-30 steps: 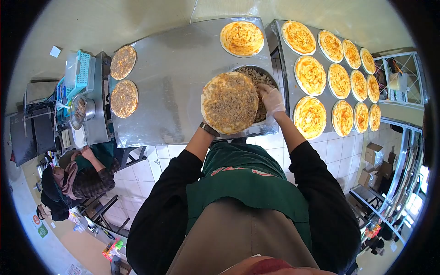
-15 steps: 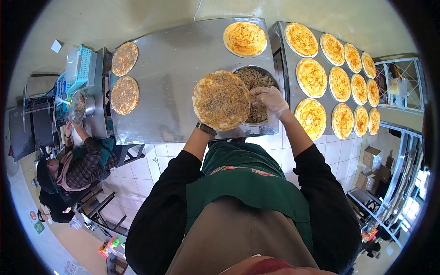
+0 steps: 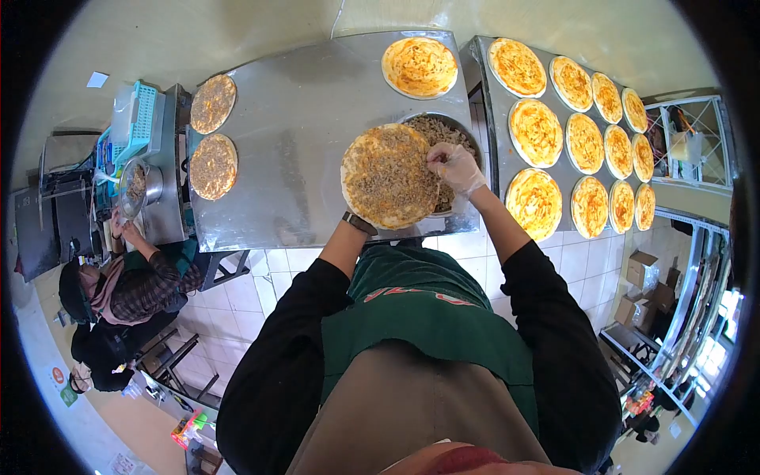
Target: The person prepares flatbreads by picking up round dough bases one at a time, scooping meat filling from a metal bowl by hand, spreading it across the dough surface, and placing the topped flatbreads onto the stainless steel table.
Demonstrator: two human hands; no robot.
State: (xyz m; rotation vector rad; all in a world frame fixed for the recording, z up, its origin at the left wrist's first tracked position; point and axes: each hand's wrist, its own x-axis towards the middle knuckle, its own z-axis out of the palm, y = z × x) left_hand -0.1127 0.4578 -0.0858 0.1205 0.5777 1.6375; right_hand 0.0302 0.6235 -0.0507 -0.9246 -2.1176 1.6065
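A round flatbread [image 3: 389,176] spread with crumbly brown mince topping is held over the front of the metal table. My left hand supports it from below; the bread hides its fingers, and only the wrist with a dark watch [image 3: 360,224] shows. In a clear plastic glove, my right hand [image 3: 457,168] is at the bread's right edge, fingertips pinched together. Whatever is between them is too small to make out. Behind the bread and glove, a metal bowl [image 3: 470,133] of mince topping [image 3: 434,129] is partly covered.
One sauce-smeared dough round [image 3: 419,67] lies at the back of the metal table [image 3: 277,158]. Two mince-topped rounds [image 3: 214,166] lie at its left end. The right-hand table [image 3: 495,103] carries several sauced rounds. At far left, a co-worker [image 3: 146,289] handles something near a bowl [image 3: 150,180].
The flatbread has shifted slightly right and toward me. My right hand has moved a little left and down, from over the bowl to the bread's edge.
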